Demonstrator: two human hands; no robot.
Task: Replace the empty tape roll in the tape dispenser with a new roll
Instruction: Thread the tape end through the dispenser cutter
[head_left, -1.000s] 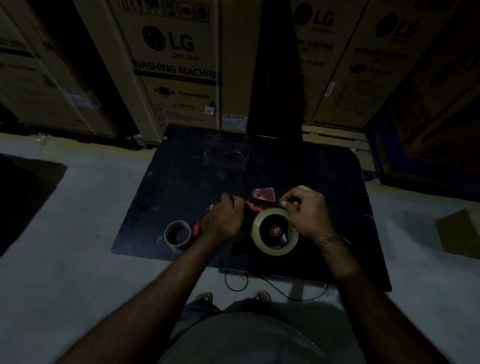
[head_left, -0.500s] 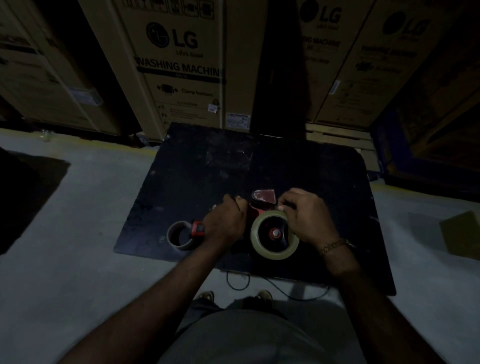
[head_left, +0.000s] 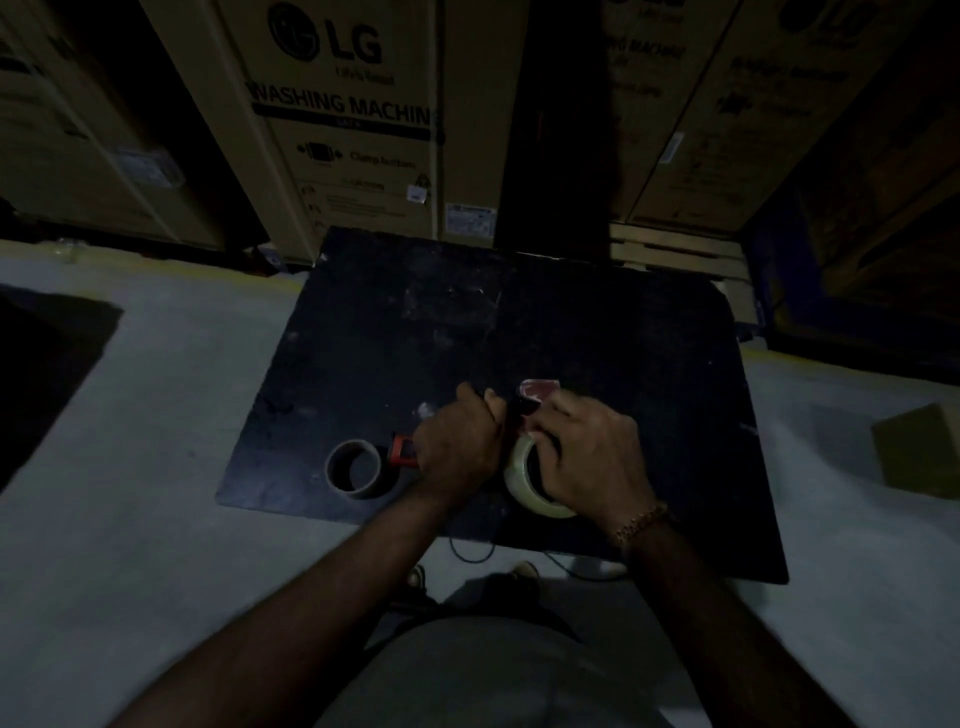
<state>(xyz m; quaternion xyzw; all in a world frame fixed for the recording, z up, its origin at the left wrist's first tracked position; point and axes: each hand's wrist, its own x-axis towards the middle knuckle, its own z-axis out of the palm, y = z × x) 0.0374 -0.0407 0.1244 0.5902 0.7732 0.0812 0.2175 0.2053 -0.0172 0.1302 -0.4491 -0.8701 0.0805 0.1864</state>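
**Both hands on the dispenser, new roll mounted**

The left hand (head_left: 460, 447) is curled closed around the red tape dispenser (head_left: 404, 451), whose handle end pokes out to the left of the knuckles. The dispenser lies on the dark surface (head_left: 519, 322) near its front edge. The right hand (head_left: 589, 457) lies over the new tape roll (head_left: 522, 480), a pale, translucent ring that sits against the dispenser body; the fingers (head_left: 558, 402) reach forward to the dispenser's front end, where a reddish flap (head_left: 540, 388) shows just beyond them. How tightly they pinch there cannot be told in the dim light. A gold bracelet (head_left: 641, 521) circles the right wrist.

The empty tape roll (head_left: 354, 469), a bare cardboard core, stands on its rim on the surface just left of the dispenser's handle, apart from both hands. Behind the surface stand large cardboard boxes (head_left: 343, 119) printed "LG" and "WASHING MACHINE".
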